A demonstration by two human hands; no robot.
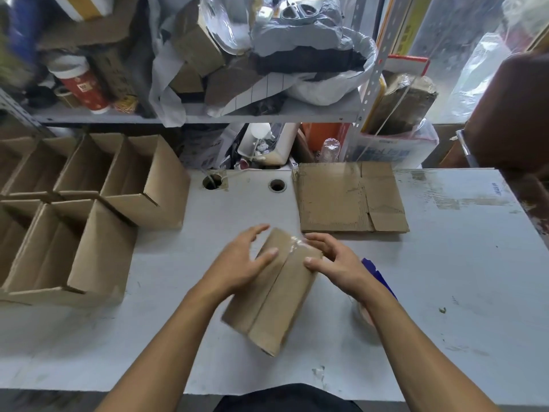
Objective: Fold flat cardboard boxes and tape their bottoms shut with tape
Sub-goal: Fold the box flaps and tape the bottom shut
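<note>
A folded cardboard box (273, 304) stands bottom-up in the middle of the white table (445, 278), its two bottom flaps meeting along a centre seam. A strip of clear tape (292, 245) shines at the far end of that seam. My left hand (242, 263) lies on the left flap with its fingers spread and nearly straight. My right hand (334, 260) touches the box's far right edge with loosely bent fingers. A blue-handled tape dispenser (372, 289) lies just right of the box, mostly hidden under my right forearm.
Several folded open boxes (89, 209) stand in rows on the table's left. A flat cardboard sheet (350, 197) lies at the back right. Two round holes (277, 185) pierce the table's far edge. Cluttered shelves (208, 114) rise behind.
</note>
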